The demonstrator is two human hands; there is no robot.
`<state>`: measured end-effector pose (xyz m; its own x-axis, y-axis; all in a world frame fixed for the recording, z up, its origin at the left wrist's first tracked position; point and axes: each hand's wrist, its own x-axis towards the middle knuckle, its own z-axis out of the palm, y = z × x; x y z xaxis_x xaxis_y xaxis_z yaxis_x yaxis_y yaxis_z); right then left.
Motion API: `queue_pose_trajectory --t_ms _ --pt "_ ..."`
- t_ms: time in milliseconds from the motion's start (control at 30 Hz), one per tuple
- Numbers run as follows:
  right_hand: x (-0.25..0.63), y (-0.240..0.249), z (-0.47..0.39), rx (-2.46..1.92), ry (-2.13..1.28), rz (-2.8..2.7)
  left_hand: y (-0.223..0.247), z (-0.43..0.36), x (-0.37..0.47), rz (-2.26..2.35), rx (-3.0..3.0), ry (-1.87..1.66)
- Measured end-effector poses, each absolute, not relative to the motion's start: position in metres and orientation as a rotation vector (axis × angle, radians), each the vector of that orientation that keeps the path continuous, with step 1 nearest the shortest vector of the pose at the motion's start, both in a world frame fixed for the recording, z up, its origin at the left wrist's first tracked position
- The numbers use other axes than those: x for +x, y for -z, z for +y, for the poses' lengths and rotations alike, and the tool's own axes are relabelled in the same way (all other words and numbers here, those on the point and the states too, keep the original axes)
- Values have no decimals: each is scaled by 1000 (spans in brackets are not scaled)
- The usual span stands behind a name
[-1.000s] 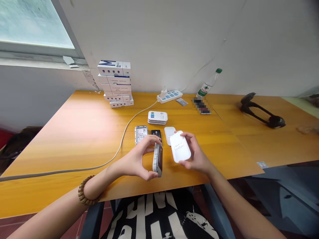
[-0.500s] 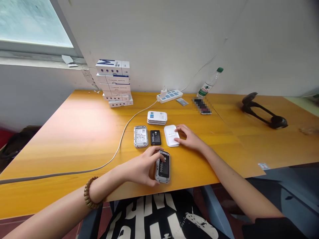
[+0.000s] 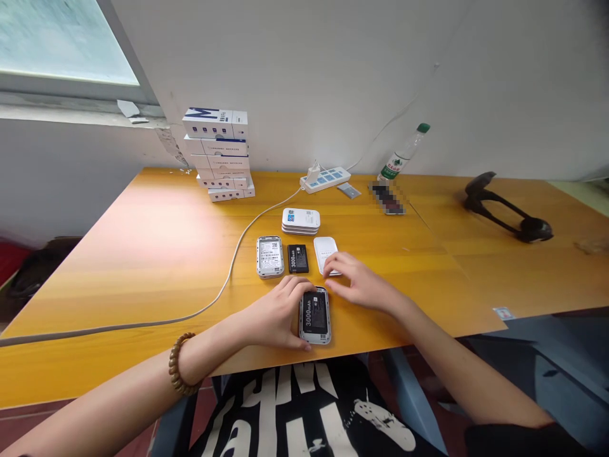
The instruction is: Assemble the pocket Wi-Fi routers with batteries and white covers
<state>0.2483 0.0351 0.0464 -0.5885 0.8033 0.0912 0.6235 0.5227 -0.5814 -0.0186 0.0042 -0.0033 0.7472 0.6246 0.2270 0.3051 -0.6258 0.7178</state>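
Observation:
My left hand [image 3: 278, 314] grips the left side of a small white device [image 3: 323, 338] near the table's front edge. A black battery marked 3000mAh [image 3: 315, 312] lies in that device's open back. My right hand [image 3: 356, 282] is just above and to the right of it, fingers curved and apart, holding nothing. Partly behind those fingers lies a white cover [image 3: 325, 246]. Left of the cover is a loose black battery [image 3: 298, 259], then an open device with a label [image 3: 270, 256]. A stack of white covers [image 3: 301, 219] sits behind them.
White boxes [image 3: 219, 155] are stacked at the back left. A cable [image 3: 228, 274] runs left from a power strip [image 3: 325, 179]. A bottle [image 3: 399, 158], a blurred phone [image 3: 387, 198] and a black stand [image 3: 499, 212] are toward the back right.
My right hand has drawn back from the white cover toward the device. The fingers of my left hand have moved off the battery's face to the device's edge.

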Motion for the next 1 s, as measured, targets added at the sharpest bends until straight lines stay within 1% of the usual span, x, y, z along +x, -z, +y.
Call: queue_pose_trajectory --t_ms 67,167,400,533,633,733,800,867,933,1000 --pt "236 -50 18 -1195 -752 -2539 6 4 -17 720 2248 -630" --pt "222 -48 4 -1284 -685 -2556 7 2 -15 754 2229 -639" --pt "202 -41 -2 -1435 -671 -2443 4 -1 -12 777 2233 -654" --pt "199 -47 -5 -1483 -801 -2241 7 -1 -11 763 2206 -677" --pt "204 -63 -12 -1387 -987 -2192 8 0 -11 786 2193 -678" --pt "212 -82 -24 -1215 -1200 -2404 8 1 -11 790 2235 -684" --pt "218 -92 -31 -1131 -1214 -2548 8 0 -10 790 2269 -682" --pt "223 -102 -33 -1063 -1152 -2607 8 -1 -9 785 2292 -662" --pt "227 -110 -25 -980 -1159 -2542 5 -1 -9 759 2297 -638" --pt "227 -114 -6 -898 -1195 -2358 -2 0 -12 716 2292 -638"
